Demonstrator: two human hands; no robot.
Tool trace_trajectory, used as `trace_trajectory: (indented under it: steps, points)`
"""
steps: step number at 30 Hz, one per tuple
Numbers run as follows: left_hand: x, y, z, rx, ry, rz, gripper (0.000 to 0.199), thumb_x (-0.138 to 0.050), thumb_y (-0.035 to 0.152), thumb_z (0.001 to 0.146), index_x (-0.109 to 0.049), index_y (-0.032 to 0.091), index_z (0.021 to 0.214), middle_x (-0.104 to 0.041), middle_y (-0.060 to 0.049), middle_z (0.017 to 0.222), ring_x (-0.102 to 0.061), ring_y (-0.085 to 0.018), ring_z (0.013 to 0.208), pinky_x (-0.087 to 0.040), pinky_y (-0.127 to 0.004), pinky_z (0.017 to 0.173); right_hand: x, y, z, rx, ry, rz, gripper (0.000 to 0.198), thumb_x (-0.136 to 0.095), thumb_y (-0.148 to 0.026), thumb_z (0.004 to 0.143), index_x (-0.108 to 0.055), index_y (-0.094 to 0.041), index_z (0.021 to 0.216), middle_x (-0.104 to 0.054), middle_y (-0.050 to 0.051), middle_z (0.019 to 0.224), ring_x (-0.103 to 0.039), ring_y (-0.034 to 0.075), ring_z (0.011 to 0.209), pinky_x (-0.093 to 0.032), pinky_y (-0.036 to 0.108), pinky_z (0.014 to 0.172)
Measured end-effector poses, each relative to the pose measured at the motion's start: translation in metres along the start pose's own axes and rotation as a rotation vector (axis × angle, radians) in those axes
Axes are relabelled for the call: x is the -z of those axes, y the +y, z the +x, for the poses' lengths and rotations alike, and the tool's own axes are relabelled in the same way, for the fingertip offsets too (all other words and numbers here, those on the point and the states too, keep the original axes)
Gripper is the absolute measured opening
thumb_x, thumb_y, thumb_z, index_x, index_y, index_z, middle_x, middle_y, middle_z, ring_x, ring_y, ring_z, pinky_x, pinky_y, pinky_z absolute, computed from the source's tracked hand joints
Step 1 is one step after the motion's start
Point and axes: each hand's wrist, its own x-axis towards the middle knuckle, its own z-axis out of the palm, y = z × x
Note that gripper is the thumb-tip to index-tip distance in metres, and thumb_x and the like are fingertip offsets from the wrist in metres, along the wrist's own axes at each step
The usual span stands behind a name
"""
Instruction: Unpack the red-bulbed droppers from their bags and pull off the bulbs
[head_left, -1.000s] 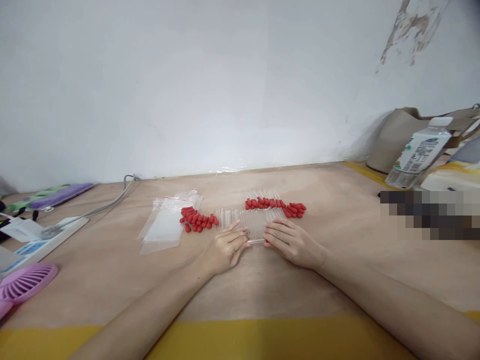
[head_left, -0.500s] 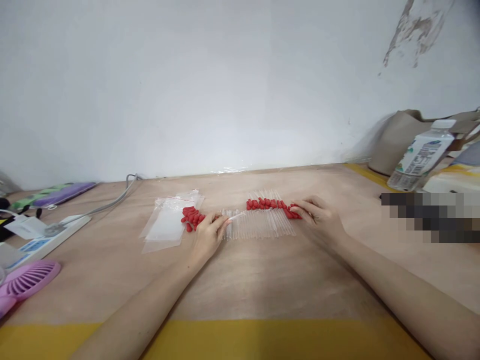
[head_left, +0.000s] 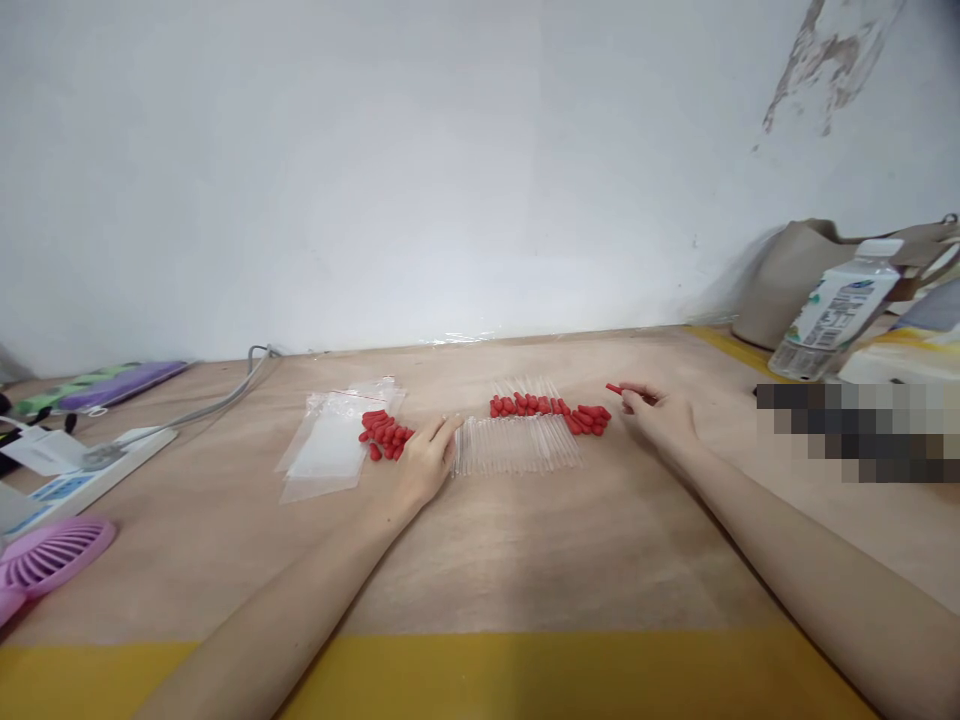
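My left hand has its fingers together at the left end of a row of thin clear glass tubes, apparently pinching one tube, mostly hidden by the fingers. Off to the right, my right hand pinches a red rubber bulb above the table, its narrow end pointing left. Red bulbs line the middle of the row, with clear tube ends showing beyond them. A small heap of loose red bulbs lies at the row's right end. Another pile of red bulbs is beside my left hand, partly covered by it.
Clear zip bags lie under the left pile. A power strip with a grey cable and a pink fan are at far left. On the right stand a plastic bottle and a beige bag. A wall closes the back.
My right hand has lifted a red bulb from the right heap and moved right and slightly up. My left hand has turned a little, and the tube in its fingers shows less.
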Motion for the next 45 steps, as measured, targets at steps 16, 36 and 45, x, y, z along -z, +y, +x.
trace_trajectory:
  steps: [16,36,45]
  points:
    - [0.010,0.020,-0.001,-0.034,-0.045,-0.222,0.028,-0.054,0.032,0.080,-0.056,0.016,0.102,-0.061,-0.007,0.090,-0.055,-0.020,0.085,-0.046,-0.035,0.079,-0.018,0.015,0.015,0.019,-0.218,-0.044,0.025,-0.060,-0.035,0.067,-0.066,-0.015,0.080,-0.067,0.006,0.073,-0.059,0.014,0.061,-0.045,0.025,0.056]
    - [0.015,0.022,0.002,-0.015,-0.012,-0.088,0.019,-0.051,0.028,0.082,-0.062,0.018,0.094,-0.062,-0.006,0.091,-0.051,-0.021,0.087,-0.039,-0.034,0.072,-0.015,0.009,0.018,0.021,-0.198,-0.152,0.038,-0.044,-0.047,0.077,-0.065,-0.016,0.084,-0.067,0.006,0.078,-0.061,0.018,0.070,-0.046,0.028,0.060]
    - [0.012,0.020,0.000,0.008,-0.029,-0.091,0.019,-0.050,0.027,0.082,-0.061,0.019,0.095,-0.060,-0.006,0.094,-0.051,-0.021,0.091,-0.038,-0.035,0.076,-0.036,-0.062,0.012,0.307,-0.367,-0.403,0.030,-0.063,-0.048,0.061,-0.067,-0.023,0.078,-0.064,0.002,0.079,-0.055,0.018,0.077,-0.038,0.030,0.069]
